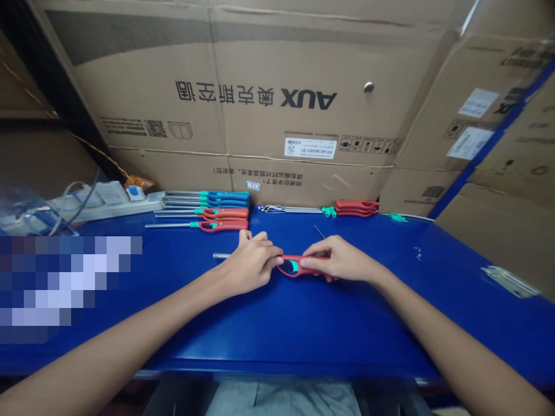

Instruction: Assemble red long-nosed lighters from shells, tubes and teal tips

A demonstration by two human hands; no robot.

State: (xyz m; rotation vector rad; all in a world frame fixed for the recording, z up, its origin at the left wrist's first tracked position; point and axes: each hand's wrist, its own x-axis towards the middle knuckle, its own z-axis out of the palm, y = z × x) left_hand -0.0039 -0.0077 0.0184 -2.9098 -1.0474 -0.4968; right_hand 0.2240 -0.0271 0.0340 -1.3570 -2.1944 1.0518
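Both my hands grip one red long-necked lighter (pixel 287 267) low over the blue table. My left hand (pixel 254 263) is closed around its neck end, and the metal tube pokes out to the left beyond the fingers. With thumb and fingers, my right hand (pixel 338 258) pinches the red handle. The green trigger shows inside the loop between my hands. Behind my left hand lies a row of lighters, among them a red one (pixel 223 225) and blue ones (pixel 228 196), tubes pointing left. A thin metal rod (pixel 319 231) is just behind my right hand.
At the back are metal tubes (pixel 299 210), small green parts (pixel 328 212) and stacked red handles (pixel 356 208). More green pieces (pixel 395 217) lie to their right. A power strip (pixel 117 205) with cables stands back left, metal rods (pixel 511 280) far right. Cardboard (pixel 260 127) walls the table (pixel 277 335).
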